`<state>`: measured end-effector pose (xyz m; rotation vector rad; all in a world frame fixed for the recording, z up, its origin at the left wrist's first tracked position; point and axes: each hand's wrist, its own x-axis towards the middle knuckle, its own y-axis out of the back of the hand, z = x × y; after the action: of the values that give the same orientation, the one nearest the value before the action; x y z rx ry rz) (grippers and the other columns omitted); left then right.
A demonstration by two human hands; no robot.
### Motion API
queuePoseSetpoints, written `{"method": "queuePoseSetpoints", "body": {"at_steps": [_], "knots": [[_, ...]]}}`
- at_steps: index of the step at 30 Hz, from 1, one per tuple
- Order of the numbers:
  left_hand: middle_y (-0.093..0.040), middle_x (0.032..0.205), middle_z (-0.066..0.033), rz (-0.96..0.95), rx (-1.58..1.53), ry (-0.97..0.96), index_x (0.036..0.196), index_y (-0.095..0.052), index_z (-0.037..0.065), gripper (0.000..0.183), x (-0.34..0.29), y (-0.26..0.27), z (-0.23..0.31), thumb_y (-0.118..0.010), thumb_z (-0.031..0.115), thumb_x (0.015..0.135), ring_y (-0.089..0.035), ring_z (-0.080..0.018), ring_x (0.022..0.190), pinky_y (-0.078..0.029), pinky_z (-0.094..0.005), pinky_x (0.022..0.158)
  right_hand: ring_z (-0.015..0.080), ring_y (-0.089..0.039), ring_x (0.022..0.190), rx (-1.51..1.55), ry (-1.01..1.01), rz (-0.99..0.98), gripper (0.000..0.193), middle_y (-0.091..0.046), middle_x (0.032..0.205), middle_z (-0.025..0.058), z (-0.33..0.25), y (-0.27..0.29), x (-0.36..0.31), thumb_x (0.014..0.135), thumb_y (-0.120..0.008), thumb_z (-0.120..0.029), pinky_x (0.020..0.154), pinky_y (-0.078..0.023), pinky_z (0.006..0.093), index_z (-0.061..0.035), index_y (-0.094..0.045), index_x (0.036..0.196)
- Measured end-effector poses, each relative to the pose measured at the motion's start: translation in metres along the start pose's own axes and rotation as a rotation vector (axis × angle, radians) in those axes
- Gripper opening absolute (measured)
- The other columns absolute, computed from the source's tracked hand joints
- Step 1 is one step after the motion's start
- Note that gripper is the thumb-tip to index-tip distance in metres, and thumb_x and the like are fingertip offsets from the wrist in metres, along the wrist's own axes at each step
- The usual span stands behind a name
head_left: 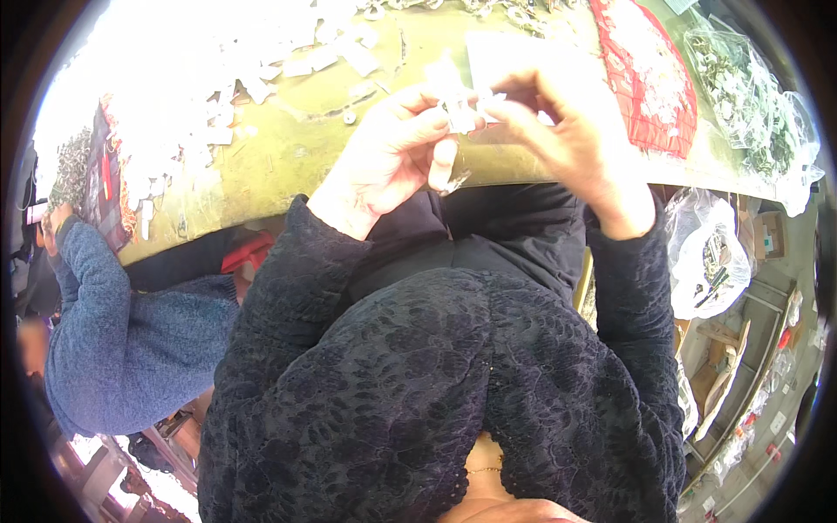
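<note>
Left hand (384, 152) and right hand (580, 131) meet at a small white piece (459, 115), left of the red cloth (617, 65)

The small white piece is up in the hands, to the left of the red cloth and above the front part of the yellowish surface (296, 161). The left hand's fingers are narrow, pinching it; the right hand's fingers are drawn in close beside it, but glare hides whether they grip it too. Pale bits (660, 100) lie heaped on the red cloth. Farther left of it, many small white tags (321, 59) are strewn over the surface. Just right of the red cloth sit clear plastic bags (754, 113) with greenish contents, and below it on the right is a whitish plastic bag (737, 240). Well to the left of the cloth, a co-worker in a blue sweater (144, 340) has a hand (61, 216) near a grey heap (73, 170).
</note>
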<state>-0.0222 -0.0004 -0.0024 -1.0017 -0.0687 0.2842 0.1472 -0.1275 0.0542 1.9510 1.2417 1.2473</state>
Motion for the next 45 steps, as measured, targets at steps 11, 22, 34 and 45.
{"method": "queuePoseSetpoints", "body": {"at_steps": [11, 22, 34, 45], "knots": [[-0.064, 0.075, -0.0063, -0.006, 0.082, 0.009, 0.109, -0.056, 0.003, 0.016, -0.001, 0.003, -0.001, -0.059, 0.01, 0.094, -0.063, -0.015, 0.058, -0.055, -0.029, 0.054, 0.0067, -0.054, 0.068, 0.192, -0.029, 0.006, 0.015, -0.066, 0.079, -0.0002, -0.016, -0.002, 0.005, 0.083, -0.073, -0.01, 0.06, -0.043, 0.0235, -0.0047, -0.069, 0.097], [-0.065, 0.092, -0.0103, -0.033, 0.026, -0.017, 0.117, -0.055, 0.001, 0.025, -0.002, 0.008, -0.001, -0.059, 0.009, 0.094, -0.064, -0.014, 0.063, -0.055, -0.0288, 0.053, 0.0211, -0.061, 0.075, 0.062, -0.165, -0.044, 0.024, -0.064, 0.079, 0.0051, -0.017, -0.014, 0.012, 0.079, -0.071, -0.034, 0.068, -0.048, 0.033, -0.0109, -0.069, 0.084], [-0.065, 0.085, -0.0085, 0.011, -0.025, -0.023, 0.115, -0.056, -0.001, 0.025, 0.0, 0.004, 0.001, -0.06, 0.01, 0.092, -0.06, -0.0104, 0.057, -0.048, -0.0232, 0.044, 0.0263, -0.061, 0.083, -0.3, 0.117, 0.067, 0.015, -0.06, 0.09, 0.0078, 0.021, 0.009, -0.029, 0.081, -0.07, -0.012, 0.072, -0.05, 0.0344, -0.0081, -0.064, 0.093], [-0.059, 0.097, -0.008, -0.032, -0.06, -0.021, 0.121, -0.05, 0.002, 0.033, 0.0, 0.007, -0.001, -0.058, -0.001, 0.089, -0.042, -0.0047, 0.059, -0.035, -0.0167, 0.045, 0.0325, -0.061, 0.091, -0.274, 0.1, 0.112, 0.02, -0.064, 0.098, 0.0154, 0.029, 0.039, -0.02, 0.084, -0.064, -0.013, 0.078, -0.049, 0.0427, -0.0071, -0.065, 0.102]]}}
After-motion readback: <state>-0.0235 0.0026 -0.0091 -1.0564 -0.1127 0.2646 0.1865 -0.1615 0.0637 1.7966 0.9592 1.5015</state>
